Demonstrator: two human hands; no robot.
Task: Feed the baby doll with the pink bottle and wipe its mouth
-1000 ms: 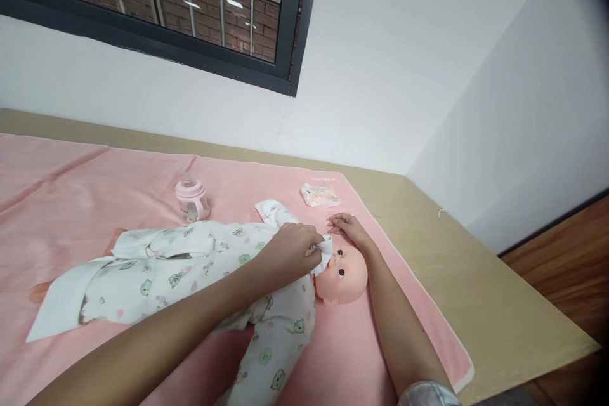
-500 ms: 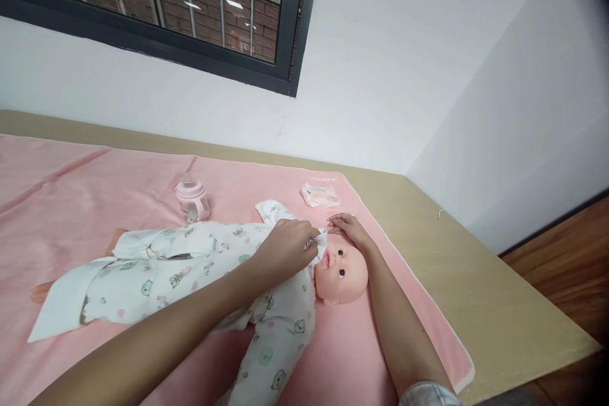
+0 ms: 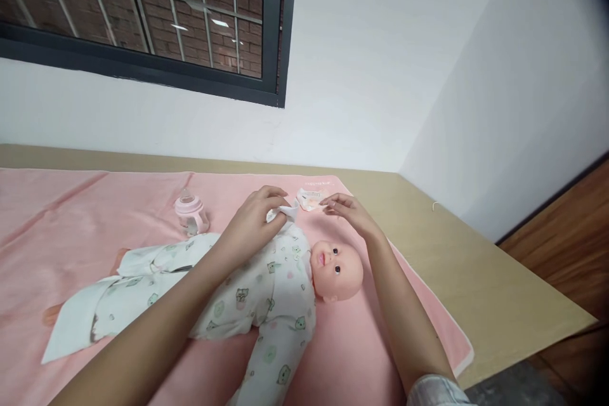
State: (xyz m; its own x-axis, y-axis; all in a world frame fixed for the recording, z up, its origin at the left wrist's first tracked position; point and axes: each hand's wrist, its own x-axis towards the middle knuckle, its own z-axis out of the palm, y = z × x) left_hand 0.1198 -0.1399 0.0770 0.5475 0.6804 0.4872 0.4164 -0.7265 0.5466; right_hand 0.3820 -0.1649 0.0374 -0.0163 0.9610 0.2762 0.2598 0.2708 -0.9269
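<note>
A bald baby doll (image 3: 340, 269) lies on its back in a white printed outfit (image 3: 238, 304), head toward the right. My left hand (image 3: 257, 219) is over the doll's far arm, with white cloth (image 3: 289, 209) between thumb and fingers. Whether this cloth is separate from the sleeve cuff there cannot be made out. Beyond the doll's head, my right hand (image 3: 349, 210) stretches its fingers out, holding nothing. Its fingertips are at the right edge of a small white plastic packet (image 3: 308, 198); whether they touch it is unclear.
A pink baby bottle (image 3: 190, 212) with a handle stands beyond the doll's legs. Under everything lies a pink blanket (image 3: 57, 222) on a light wooden tabletop (image 3: 442, 260). A white wall (image 3: 342, 63) with a dark-framed window (image 3: 273, 32) rises behind.
My left hand has gone from beside the doll's mouth to its far arm, white cloth in its fingers. My right hand has moved from beside the head to the packet. The view has shifted slightly.
</note>
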